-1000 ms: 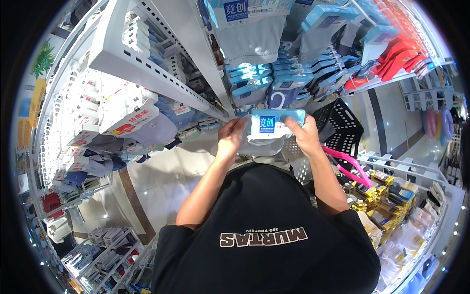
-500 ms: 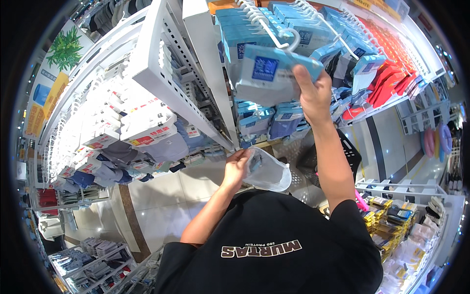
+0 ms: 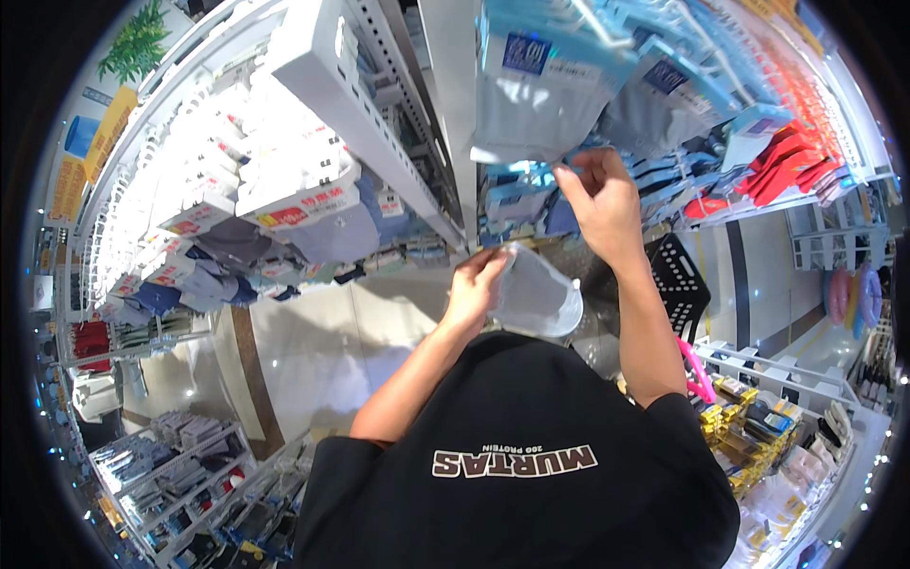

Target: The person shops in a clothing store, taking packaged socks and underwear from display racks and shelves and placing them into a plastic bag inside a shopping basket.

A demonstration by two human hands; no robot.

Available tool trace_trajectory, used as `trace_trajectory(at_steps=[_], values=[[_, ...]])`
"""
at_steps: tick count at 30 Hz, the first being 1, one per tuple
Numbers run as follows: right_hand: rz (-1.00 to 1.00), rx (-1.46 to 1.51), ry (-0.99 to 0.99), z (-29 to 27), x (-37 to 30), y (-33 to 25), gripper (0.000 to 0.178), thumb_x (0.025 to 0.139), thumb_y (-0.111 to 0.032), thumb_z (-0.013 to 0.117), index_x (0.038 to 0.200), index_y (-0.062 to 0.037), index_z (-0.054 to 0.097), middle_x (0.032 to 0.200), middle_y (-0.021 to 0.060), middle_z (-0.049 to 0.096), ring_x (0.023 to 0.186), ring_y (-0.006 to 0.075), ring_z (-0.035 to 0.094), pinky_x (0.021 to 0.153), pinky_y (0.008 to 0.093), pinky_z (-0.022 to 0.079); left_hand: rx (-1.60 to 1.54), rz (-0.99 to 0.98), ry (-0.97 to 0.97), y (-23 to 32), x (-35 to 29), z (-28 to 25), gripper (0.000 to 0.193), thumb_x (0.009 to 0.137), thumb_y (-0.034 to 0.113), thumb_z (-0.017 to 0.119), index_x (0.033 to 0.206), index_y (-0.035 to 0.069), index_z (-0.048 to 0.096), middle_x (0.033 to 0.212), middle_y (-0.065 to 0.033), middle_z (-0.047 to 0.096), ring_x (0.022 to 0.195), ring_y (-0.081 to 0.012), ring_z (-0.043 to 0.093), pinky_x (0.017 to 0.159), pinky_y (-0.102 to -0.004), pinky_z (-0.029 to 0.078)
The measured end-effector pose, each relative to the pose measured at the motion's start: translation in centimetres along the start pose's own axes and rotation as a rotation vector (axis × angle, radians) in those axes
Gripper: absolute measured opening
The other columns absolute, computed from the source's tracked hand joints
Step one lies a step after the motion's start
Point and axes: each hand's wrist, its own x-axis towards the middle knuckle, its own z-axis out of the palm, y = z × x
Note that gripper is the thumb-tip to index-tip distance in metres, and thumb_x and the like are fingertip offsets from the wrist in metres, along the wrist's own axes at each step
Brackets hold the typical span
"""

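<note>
- left hand (image 3: 474, 284) was gripping a clear plastic bag (image 3: 536, 296) down near the chest
- right hand (image 3: 597, 194) was up pinching the bottom edge of a hanging grey pack (image 3: 540, 95) on the rack
- black basket (image 3: 678, 284) sat just below the right forearm

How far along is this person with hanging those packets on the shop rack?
Done: many blue-topped packets already hang in rows on the rack's hooks. In hand: the right hand is raised to the bottom edge of the hanging packets, while the left hand holds a pale grey packet lower down, not yet on a hook. Left: that grey packet; whether more wait in the black basket cannot be seen.
</note>
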Motion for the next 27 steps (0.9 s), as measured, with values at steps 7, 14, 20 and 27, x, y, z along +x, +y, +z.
trace_trajectory(at_steps=[7,14,20,27], values=[[0.258,-0.129,-0.73,3.3,-8.2,8.4,0.016,0.085,-0.018,0.063,0.088,-0.0021,0.064,0.071,0.01,0.064,0.063,0.0182,0.058,0.06,0.035,0.046,-0.035,-0.017,-0.078,0.6,0.5,0.5,0.023,0.093,0.025,0.062,0.104,0.005,0.066,0.074,0.0052,0.057,0.051,-0.0026,0.039,0.043,-0.0205,0.027],[0.028,-0.415,-0.908,8.7,-12.5,14.4,0.028,0.082,-0.016,0.058,0.104,-0.0002,0.065,0.105,0.0202,0.066,0.097,0.0313,0.064,0.084,0.0383,0.05,-0.114,-0.057,-0.217,-1.5,0.2,1.9,0.024,0.094,0.024,0.06,0.106,0.004,0.065,0.096,-0.0041,0.067,0.085,-0.0107,0.062,0.077,-0.0239,0.048],[0.207,0.171,-0.848,8.3,-13.4,16.7,0.023,0.085,-0.016,0.056,0.101,-0.004,0.065,0.099,0.0165,0.067,0.094,0.0255,0.064,0.081,0.0363,0.048,-0.068,-0.162,-0.27,-0.3,-3.2,3.3,0.021,0.095,0.026,0.059,0.097,0.007,0.066,0.064,0.0075,0.049,0.047,-0.0016,0.033,0.042,-0.0203,0.023],[0.177,-0.052,-0.835,9.4,-13.8,18.4,0.023,0.091,-0.015,0.048,0.102,-0.0044,0.065,0.1,0.0158,0.068,0.096,0.0252,0.064,0.081,0.0374,0.048,0.101,-0.02,-0.235,-2.5,-0.6,1.8,0.023,0.095,0.027,0.059,0.1,0.005,0.067,0.07,0.0072,0.053,0.054,-0.0004,0.037,0.046,-0.0191,0.026]])
